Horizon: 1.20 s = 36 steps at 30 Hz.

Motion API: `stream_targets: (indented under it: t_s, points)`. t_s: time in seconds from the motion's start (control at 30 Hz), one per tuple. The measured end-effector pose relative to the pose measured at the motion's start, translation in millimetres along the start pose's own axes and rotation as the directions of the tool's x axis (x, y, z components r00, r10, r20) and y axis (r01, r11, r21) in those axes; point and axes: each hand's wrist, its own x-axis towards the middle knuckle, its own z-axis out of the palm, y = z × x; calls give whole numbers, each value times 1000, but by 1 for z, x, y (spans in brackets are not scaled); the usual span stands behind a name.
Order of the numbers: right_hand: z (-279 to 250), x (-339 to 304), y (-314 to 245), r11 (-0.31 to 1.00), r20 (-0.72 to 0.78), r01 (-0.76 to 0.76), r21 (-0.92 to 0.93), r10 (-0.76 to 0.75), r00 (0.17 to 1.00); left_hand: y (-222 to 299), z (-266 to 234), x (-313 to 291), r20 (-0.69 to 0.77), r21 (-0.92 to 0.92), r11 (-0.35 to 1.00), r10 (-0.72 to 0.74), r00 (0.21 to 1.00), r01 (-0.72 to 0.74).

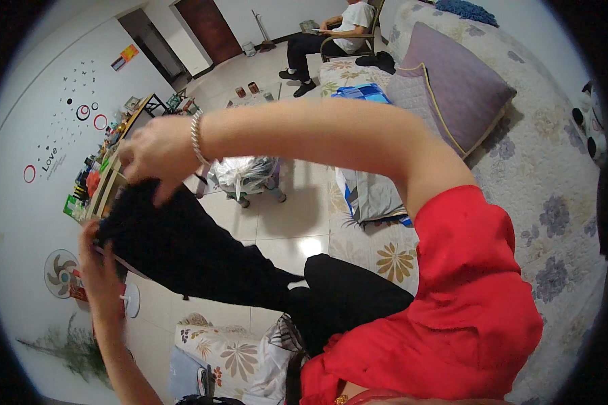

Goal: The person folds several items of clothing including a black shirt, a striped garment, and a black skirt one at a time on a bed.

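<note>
A black garment stretches from my raised hands down toward my lap; its kind is not clear. My right hand, with a silver bracelet on the wrist, is closed on its upper end, fingers slightly blurred. Lower and to the left, my left hand grips the edge of the same garment, fingers bent against the cloth. Between the hands the fabric hangs bunched, and its lower part runs close to my dark-clothed legs, where the two blacks are hard to tell apart.
To my right is a flower-patterned sofa with a purple cushion and folded grey clothing. Ahead stands a low table bearing a plastic bag. A fan is at left, clothes lie nearby, and a seated person is far off.
</note>
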Motion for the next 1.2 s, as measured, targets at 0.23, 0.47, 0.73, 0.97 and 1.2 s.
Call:
stream_targets:
  t_s: [0.23,0.47,0.73,0.97,1.2]
  points:
    - [-47,46,13,985,-121,-150,88,160,980,42,-25,49,-400,170,972,218,890,-162]
    - [-78,48,26,983,-310,-10,181,67,948,7,-66,53,-187,119,983,-112,976,136]
    - [-103,46,56,941,-401,29,337,116,909,85,-42,71,-623,5,992,-94,777,124]
    - [27,-100,-69,595,172,-360,719,349,921,61,22,114,-252,-493,823,-446,859,282]
    - [79,-172,-172,221,507,-583,782,319,800,-154,203,-51,186,220,752,-658,730,622]
